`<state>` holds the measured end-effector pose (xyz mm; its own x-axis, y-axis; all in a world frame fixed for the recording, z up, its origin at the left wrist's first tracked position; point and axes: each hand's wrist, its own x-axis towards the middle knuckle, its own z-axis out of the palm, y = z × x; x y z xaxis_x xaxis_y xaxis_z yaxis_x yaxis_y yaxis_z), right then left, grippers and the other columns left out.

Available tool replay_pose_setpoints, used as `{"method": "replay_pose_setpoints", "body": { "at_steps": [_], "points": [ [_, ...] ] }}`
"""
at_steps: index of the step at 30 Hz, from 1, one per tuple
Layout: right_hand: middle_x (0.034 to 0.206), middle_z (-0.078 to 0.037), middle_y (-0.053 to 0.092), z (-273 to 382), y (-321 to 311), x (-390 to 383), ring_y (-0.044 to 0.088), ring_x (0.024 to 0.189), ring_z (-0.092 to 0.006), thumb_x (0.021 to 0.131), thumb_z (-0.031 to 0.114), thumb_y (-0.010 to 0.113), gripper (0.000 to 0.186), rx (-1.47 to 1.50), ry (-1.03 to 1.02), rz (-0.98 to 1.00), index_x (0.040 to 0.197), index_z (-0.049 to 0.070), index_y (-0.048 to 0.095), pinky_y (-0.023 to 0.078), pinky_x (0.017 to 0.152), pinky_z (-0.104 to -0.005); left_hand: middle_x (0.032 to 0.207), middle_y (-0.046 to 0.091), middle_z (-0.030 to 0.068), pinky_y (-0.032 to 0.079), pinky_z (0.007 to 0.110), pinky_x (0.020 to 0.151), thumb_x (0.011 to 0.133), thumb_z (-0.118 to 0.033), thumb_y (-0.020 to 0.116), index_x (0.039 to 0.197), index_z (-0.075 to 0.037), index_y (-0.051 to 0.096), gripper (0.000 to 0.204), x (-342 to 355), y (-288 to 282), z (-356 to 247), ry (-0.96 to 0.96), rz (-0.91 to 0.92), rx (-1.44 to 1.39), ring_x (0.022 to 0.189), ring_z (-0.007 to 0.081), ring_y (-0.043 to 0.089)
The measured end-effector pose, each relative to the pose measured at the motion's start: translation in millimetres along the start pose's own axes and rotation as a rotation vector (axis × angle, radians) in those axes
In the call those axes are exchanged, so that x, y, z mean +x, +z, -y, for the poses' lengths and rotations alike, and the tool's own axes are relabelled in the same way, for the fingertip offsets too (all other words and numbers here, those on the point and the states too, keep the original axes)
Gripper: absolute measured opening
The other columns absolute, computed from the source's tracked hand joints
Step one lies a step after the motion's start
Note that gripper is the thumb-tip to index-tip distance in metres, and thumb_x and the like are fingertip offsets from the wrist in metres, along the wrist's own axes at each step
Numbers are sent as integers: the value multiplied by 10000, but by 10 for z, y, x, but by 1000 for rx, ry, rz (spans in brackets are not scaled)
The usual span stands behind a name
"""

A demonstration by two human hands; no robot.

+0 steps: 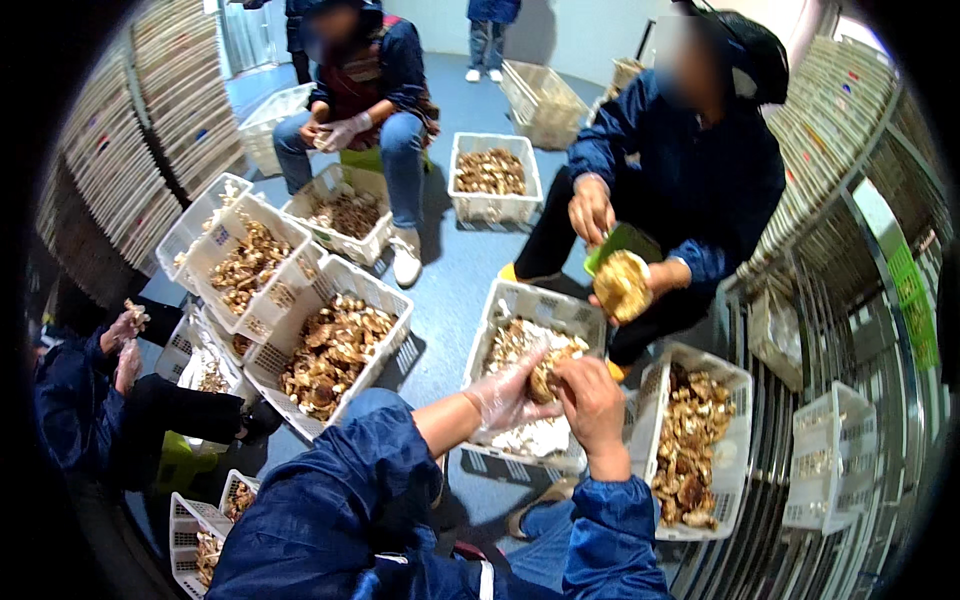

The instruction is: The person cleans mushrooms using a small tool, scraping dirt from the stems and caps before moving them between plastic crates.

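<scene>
My left hand [507, 398], in a clear plastic glove, is closed around a brown-and-white mushroom [543, 384]. My right hand [594, 402] looks bare, its fingers bent and pressed against the mushroom's right side. Whether a small tool sits between those fingers is hidden. Both hands are above a white plastic crate [488, 312] that contains pale mushroom pieces [530, 437] and some browner ones. To the right of my right forearm, another white crate [738, 440] holds brown mushrooms [692, 445].
Opposite on the right, a co-worker [690, 190] holds a large tan mushroom clump [622, 287] and a green object [612, 245]. Another person [365, 90] sits at the back left. Mushroom-filled crates [392, 345] stand at left. Metal racks [800, 320] line the right.
</scene>
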<state>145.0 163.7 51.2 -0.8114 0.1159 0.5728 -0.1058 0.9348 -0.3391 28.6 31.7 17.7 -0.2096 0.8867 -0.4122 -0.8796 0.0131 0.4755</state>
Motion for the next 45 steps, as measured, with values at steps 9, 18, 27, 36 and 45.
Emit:
{"method": "replay_pose_setpoints", "body": {
  "at_steps": [9,18,27,36,45],
  "points": [
    [1034,-85,724,51,65,39,692,991,-309,824,57,748,259,2,-9,-58,1064,81,654,566,841,-404,1106,702,7,648,283,752,1013,-633,536,1248,-170,638,530,22,-186,13,-58,84,-49,935,156,706],
    [1005,-118,720,-197,-25,15,693,934,-335,860,20,735,177,-23,107,-210,1014,54,652,560,799,-428,1061,680,105,666,369,730,1022,-575,567,1283,-87,612,555,61,-176,20,-49,-46,-164,882,251,707],
    [997,-126,732,-335,-313,-63,707,932,-320,948,103,696,124,21,406,-192,1043,27,677,557,804,-398,1064,668,160,700,454,746,1023,-634,483,1403,-50,510,698,83,-162,-55,-90,174,-347,922,379,739],
    [981,-124,726,-172,-179,-43,681,919,-303,947,161,710,153,203,465,-130,1037,38,709,528,817,-398,1090,638,141,708,387,730,1037,-588,484,1407,-73,450,635,23,-57,-36,67,74,-247,969,321,728],
    [919,-72,740,91,-40,-34,704,837,-214,831,60,816,154,215,274,-220,976,70,765,554,751,-326,1369,591,105,580,382,968,1037,-553,565,1497,-109,442,651,90,8,141,424,2,211,1186,187,631]
  ]
}}
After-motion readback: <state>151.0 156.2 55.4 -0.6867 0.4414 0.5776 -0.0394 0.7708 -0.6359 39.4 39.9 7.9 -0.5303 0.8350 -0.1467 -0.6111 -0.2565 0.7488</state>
